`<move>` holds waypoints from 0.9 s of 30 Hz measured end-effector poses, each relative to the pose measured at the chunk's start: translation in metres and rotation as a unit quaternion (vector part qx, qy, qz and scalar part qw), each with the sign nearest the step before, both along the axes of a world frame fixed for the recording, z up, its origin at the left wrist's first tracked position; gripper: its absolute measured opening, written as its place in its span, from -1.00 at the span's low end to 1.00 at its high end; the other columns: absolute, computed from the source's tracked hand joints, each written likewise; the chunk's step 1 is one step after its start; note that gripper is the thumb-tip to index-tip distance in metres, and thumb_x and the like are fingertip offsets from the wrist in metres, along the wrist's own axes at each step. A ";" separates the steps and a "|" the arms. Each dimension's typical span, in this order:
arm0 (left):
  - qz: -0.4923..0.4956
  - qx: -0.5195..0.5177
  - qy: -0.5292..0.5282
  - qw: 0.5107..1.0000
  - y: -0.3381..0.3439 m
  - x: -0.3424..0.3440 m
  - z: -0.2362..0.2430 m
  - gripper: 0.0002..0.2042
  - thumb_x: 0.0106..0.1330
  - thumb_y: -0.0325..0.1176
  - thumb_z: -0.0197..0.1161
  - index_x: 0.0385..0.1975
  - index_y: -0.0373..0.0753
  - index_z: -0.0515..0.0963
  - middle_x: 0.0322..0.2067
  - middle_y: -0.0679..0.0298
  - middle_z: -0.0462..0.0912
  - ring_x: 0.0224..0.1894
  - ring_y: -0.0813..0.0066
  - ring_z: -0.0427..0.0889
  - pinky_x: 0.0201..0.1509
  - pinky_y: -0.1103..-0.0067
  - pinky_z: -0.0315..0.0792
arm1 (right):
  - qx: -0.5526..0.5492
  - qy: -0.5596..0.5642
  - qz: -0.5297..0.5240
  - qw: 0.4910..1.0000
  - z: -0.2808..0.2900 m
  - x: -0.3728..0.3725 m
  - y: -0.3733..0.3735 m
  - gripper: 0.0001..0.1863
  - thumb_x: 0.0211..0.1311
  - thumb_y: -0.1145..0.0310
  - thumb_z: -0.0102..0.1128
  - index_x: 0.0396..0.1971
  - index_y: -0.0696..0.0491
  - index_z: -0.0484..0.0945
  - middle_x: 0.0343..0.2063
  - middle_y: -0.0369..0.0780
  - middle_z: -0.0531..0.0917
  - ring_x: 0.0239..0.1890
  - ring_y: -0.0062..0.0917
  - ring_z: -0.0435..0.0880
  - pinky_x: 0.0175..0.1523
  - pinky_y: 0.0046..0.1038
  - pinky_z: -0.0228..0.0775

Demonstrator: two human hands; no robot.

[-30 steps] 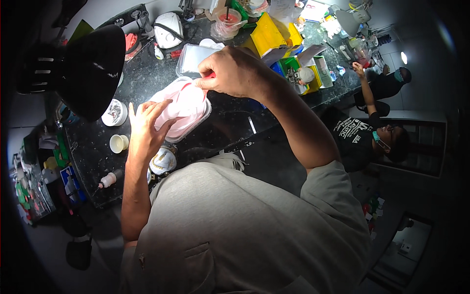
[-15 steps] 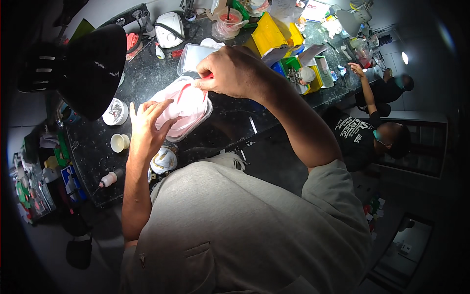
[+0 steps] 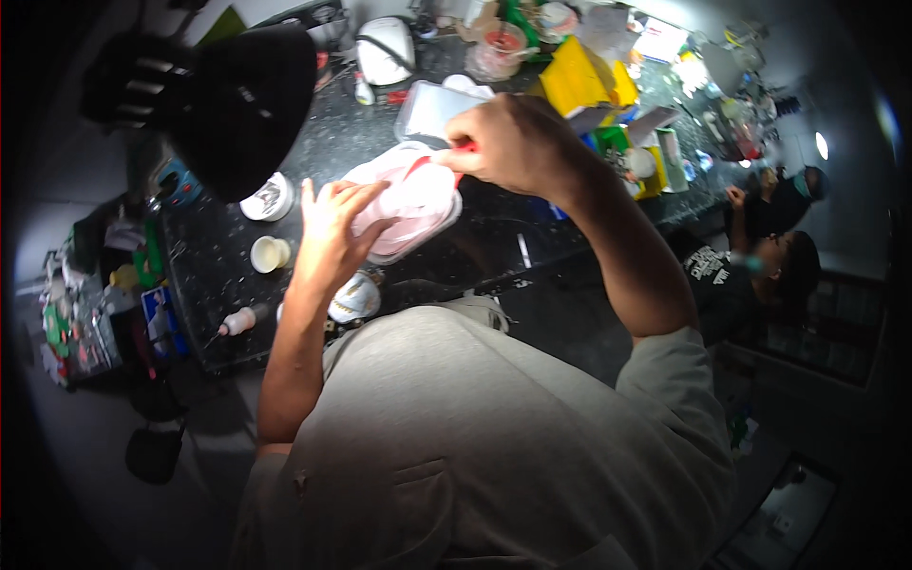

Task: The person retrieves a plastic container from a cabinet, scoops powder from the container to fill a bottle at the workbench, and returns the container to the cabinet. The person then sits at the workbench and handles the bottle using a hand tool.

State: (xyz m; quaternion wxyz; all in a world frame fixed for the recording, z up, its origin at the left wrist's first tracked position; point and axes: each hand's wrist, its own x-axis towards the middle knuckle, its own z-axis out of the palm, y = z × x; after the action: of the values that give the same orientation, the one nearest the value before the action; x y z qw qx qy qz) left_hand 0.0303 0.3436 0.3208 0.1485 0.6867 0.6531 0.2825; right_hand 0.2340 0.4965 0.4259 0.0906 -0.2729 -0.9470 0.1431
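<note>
A plastic tub (image 3: pixel 407 249) with pale pink and white contents sits under bright light on the dark bench. My right hand (image 3: pixel 513 142) is closed round a slim red tool (image 3: pixel 416 169) above the tub's far right side. A bit of red shows between its fingers and more red lies over the pink contents; the tool's exact kind is hidden by glare. At the tub's left side, my left hand (image 3: pixel 337 223) has its thumb and fingers spread, the tips over the rim and contents. Whether they press on the tub I cannot tell.
A black lamp head (image 3: pixel 237 114) hangs at the left. Near my left hand stand a white round container (image 3: pixel 268 198), a small cup (image 3: pixel 270 254) and a small bottle (image 3: pixel 242 320). A clear lidded box (image 3: pixel 432 109) and yellow bins (image 3: pixel 575 81) stand beyond. Co-workers (image 3: pixel 774 271) are at the right.
The whole view has shifted, so the bench and my hands appear farther right. Both hands keep nearly the same places at the tub. A co-worker's raised arm at the right has come down.
</note>
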 end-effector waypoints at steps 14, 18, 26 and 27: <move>0.007 -0.020 -0.031 0.999 -0.003 -0.003 -0.004 -0.50 0.12 -0.37 0.44 0.13 -0.05 0.58 -0.12 0.29 0.61 0.09 0.29 0.52 0.45 -0.11 -0.11 | -0.011 -0.056 -0.011 0.998 0.011 -0.007 -0.004 -0.66 0.15 0.07 0.36 -0.52 0.09 0.69 -0.58 -0.09 0.69 -0.45 -0.28 0.75 -0.23 -0.30 0.57; 0.010 -0.012 -0.037 0.999 -0.003 -0.004 -0.008 -0.49 0.09 -0.41 0.44 0.13 -0.06 0.57 -0.12 0.26 0.61 0.09 0.27 0.52 0.47 -0.08 -0.13 | -0.003 -0.023 0.004 1.000 0.008 -0.007 -0.004 -0.65 0.18 0.11 0.36 -0.49 0.13 0.65 -0.65 -0.07 0.61 -0.60 -0.27 0.64 -0.39 -0.33 0.43; 0.012 -0.003 -0.036 0.999 -0.003 -0.005 -0.009 -0.48 0.09 -0.41 0.43 0.14 -0.03 0.57 -0.12 0.26 0.60 0.09 0.27 0.52 0.47 -0.08 -0.12 | 0.013 -0.013 0.015 1.000 0.007 -0.011 -0.003 -0.65 0.16 0.11 0.38 -0.49 0.14 0.66 -0.64 -0.08 0.63 -0.59 -0.27 0.65 -0.38 -0.33 0.45; 0.013 -0.011 -0.034 0.999 -0.003 -0.005 -0.008 -0.48 0.10 -0.40 0.43 0.14 -0.02 0.57 -0.13 0.27 0.60 0.08 0.27 0.52 0.46 -0.09 -0.11 | 0.013 -0.013 0.016 1.000 0.008 -0.011 -0.003 -0.65 0.16 0.11 0.38 -0.49 0.14 0.66 -0.64 -0.08 0.63 -0.59 -0.27 0.65 -0.38 -0.33 0.45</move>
State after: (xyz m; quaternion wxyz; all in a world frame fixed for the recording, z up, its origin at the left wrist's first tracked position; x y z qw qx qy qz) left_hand 0.0258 0.3408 0.3130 0.1741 0.6670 0.6592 0.3003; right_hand 0.2230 0.4934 0.4339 0.0797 -0.2584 -0.9542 0.1283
